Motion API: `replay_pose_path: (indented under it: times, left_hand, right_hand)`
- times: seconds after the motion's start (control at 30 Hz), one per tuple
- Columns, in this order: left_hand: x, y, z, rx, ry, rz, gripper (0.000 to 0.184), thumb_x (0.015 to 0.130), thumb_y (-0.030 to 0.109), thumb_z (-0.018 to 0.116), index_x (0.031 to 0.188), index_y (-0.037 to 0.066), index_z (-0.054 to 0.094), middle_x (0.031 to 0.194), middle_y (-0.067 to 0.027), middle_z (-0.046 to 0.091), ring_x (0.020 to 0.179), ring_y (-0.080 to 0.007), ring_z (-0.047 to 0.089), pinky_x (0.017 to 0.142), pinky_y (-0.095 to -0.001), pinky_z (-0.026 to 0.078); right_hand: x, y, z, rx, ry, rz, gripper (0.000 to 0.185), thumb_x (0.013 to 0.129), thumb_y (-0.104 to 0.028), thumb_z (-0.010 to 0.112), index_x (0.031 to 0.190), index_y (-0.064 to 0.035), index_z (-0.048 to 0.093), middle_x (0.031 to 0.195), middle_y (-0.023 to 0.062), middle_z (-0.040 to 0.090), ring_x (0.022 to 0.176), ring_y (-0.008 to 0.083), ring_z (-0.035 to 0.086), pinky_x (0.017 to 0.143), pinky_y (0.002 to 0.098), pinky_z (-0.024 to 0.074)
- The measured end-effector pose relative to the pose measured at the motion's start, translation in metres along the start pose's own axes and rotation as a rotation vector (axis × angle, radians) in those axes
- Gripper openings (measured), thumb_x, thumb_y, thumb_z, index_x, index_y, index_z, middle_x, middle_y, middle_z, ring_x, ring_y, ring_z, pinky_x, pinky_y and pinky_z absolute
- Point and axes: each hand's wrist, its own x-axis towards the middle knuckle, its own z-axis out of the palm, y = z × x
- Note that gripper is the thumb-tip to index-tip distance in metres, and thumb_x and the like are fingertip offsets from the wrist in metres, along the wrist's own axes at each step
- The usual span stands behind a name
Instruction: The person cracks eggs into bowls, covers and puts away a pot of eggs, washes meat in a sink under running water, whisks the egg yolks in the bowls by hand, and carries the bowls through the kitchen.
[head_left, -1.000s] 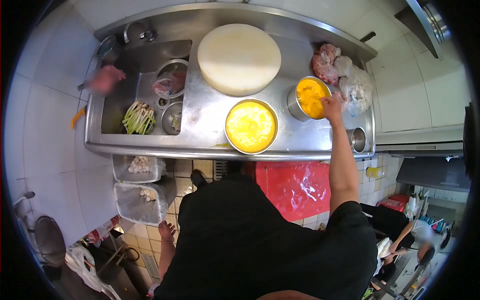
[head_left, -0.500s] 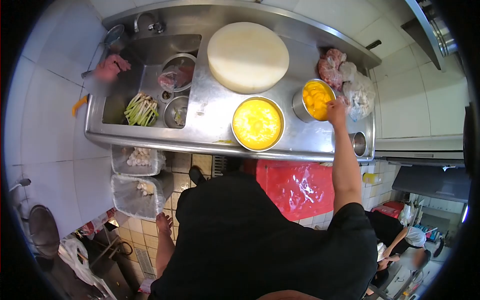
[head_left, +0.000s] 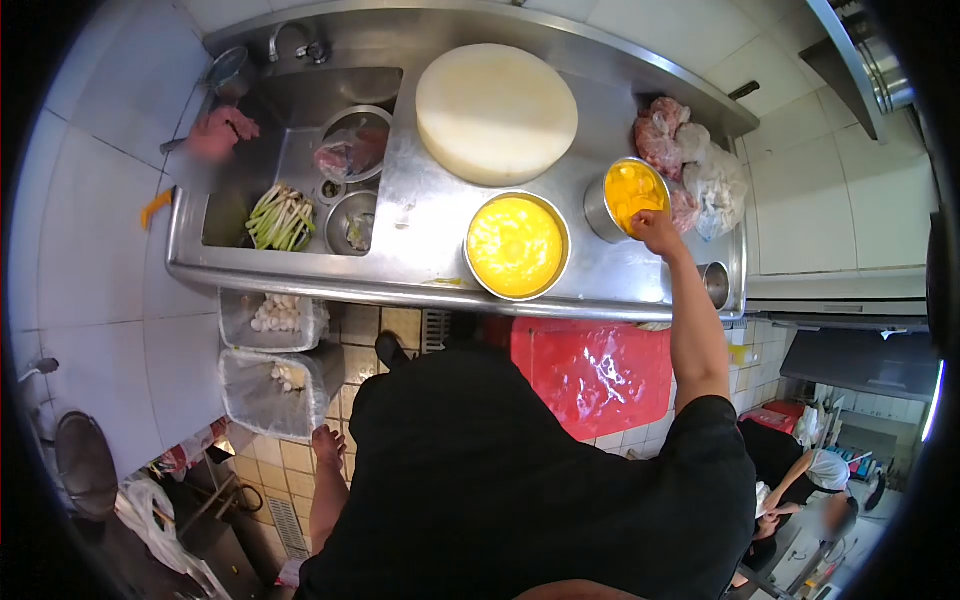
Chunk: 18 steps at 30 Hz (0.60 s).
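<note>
Right of the white block (head_left: 497, 110), the metal pot (head_left: 601, 212) stands with axis vertical, mouth up; the right hand (head_left: 655, 231) curls at its rim, grip hard to tell. The left hand (head_left: 328, 444) hangs, fingers apart.

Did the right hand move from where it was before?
Yes. Judged against the steel counter, the right hand has moved left and a little toward the front edge.

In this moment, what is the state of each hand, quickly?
Left hand: open, with nothing visible in it.
Right hand: at the rim of the metal pot; whether closed or holding something cannot be told.
</note>
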Motion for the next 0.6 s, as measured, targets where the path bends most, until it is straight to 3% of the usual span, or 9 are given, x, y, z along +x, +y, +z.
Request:
replay_pose_path:
  times: [0.13, 0.2, 0.23, 0.3, 0.37, 0.43, 0.47, 0.57, 0.6]
  left_hand:
    - [0.009, -0.001, -0.005, -0.046, -0.023, -0.015, 0.034, 0.095, 0.038, 0.049, 0.121, 0.017, 0.047, 0.103, -0.0080, 0.058, 0.075, -0.0202, 0.061, 0.057, -0.0334, 0.046]
    - [0.008, 0.006, -0.008, -0.013, -0.024, -0.001, 0.035, 0.095, 0.038, 0.048, 0.123, 0.017, 0.046, 0.104, -0.0085, 0.058, 0.077, -0.0211, 0.062, 0.058, -0.0340, 0.047]
    - [0.006, 0.006, -0.006, 0.007, -0.023, 0.002, 0.037, 0.095, 0.038, 0.048, 0.125, 0.016, 0.046, 0.106, -0.0090, 0.058, 0.079, -0.0219, 0.062, 0.059, -0.0345, 0.048]
    - [0.007, 0.004, -0.008, -0.003, -0.025, -0.005, 0.039, 0.096, 0.037, 0.047, 0.128, 0.016, 0.044, 0.108, -0.0098, 0.057, 0.082, -0.0231, 0.063, 0.061, -0.0359, 0.049]
    - [0.006, 0.004, -0.011, -0.016, -0.032, -0.019, 0.039, 0.096, 0.036, 0.046, 0.129, 0.016, 0.043, 0.111, -0.0104, 0.057, 0.084, -0.0233, 0.062, 0.063, -0.0368, 0.049]
    - [0.005, 0.010, -0.011, 0.018, -0.043, -0.008, 0.039, 0.096, 0.036, 0.046, 0.128, 0.016, 0.042, 0.111, -0.0102, 0.057, 0.085, -0.0235, 0.062, 0.064, -0.0376, 0.049]
    - [0.007, 0.007, -0.010, 0.038, -0.050, -0.009, 0.038, 0.096, 0.036, 0.046, 0.128, 0.016, 0.042, 0.112, -0.0100, 0.057, 0.086, -0.0236, 0.062, 0.065, -0.0383, 0.048]
    - [0.015, 0.005, -0.011, 0.039, -0.045, 0.009, 0.038, 0.096, 0.038, 0.046, 0.127, 0.016, 0.043, 0.113, -0.0098, 0.057, 0.088, -0.0240, 0.061, 0.068, -0.0399, 0.048]
    - [0.012, 0.004, -0.011, 0.032, -0.053, 0.046, 0.039, 0.095, 0.039, 0.046, 0.126, 0.016, 0.043, 0.115, -0.0103, 0.057, 0.089, -0.0244, 0.061, 0.071, -0.0408, 0.047]
  right_hand:
    - [0.001, 0.008, -0.007, 0.368, 0.309, 0.129, 0.020, 0.088, -0.020, 0.060, 0.092, -0.0049, 0.071, 0.077, 0.0144, 0.067, 0.078, 0.0202, 0.064, 0.072, 0.0334, 0.0493]
    - [-0.008, -0.002, -0.005, 0.191, -0.123, 0.049, 0.018, 0.089, -0.017, 0.059, 0.091, -0.0024, 0.070, 0.078, 0.0126, 0.068, 0.076, 0.0200, 0.064, 0.072, 0.0311, 0.0490]
    - [-0.006, -0.001, -0.009, 0.190, -0.118, 0.050, 0.018, 0.089, -0.017, 0.059, 0.091, -0.0024, 0.070, 0.078, 0.0126, 0.068, 0.076, 0.0200, 0.064, 0.072, 0.0311, 0.0490]
    - [0.001, -0.007, -0.024, 0.408, 0.201, 0.044, 0.019, 0.086, -0.018, 0.059, 0.091, -0.0043, 0.071, 0.086, 0.0208, 0.068, 0.086, 0.0341, 0.066, 0.078, 0.0416, 0.0505]
    - [-0.005, -0.013, -0.020, 0.229, 0.318, 0.135, 0.017, 0.089, -0.014, 0.058, 0.090, -0.0016, 0.069, 0.082, 0.0138, 0.069, 0.076, 0.0239, 0.066, 0.073, 0.0325, 0.0501]
    - [-0.007, -0.018, -0.010, 0.299, -0.262, 0.016, 0.017, 0.088, -0.015, 0.058, 0.091, -0.0029, 0.070, 0.083, 0.0173, 0.068, 0.078, 0.0289, 0.067, 0.073, 0.0367, 0.0513]
    - [-0.004, -0.018, -0.014, 0.298, -0.259, 0.013, 0.017, 0.088, -0.015, 0.058, 0.091, -0.0029, 0.070, 0.083, 0.0173, 0.068, 0.078, 0.0289, 0.067, 0.073, 0.0367, 0.0513]
    - [-0.001, -0.014, -0.026, 0.145, 0.350, 0.126, 0.020, 0.087, -0.021, 0.061, 0.095, -0.0062, 0.071, 0.086, 0.0166, 0.070, 0.080, 0.0314, 0.068, 0.074, 0.0400, 0.0515]
    - [-0.005, -0.019, -0.016, -0.028, 0.174, 0.214, 0.020, 0.088, -0.021, 0.060, 0.094, -0.0061, 0.071, 0.088, 0.0170, 0.070, 0.083, 0.0327, 0.068, 0.076, 0.0409, 0.0514]
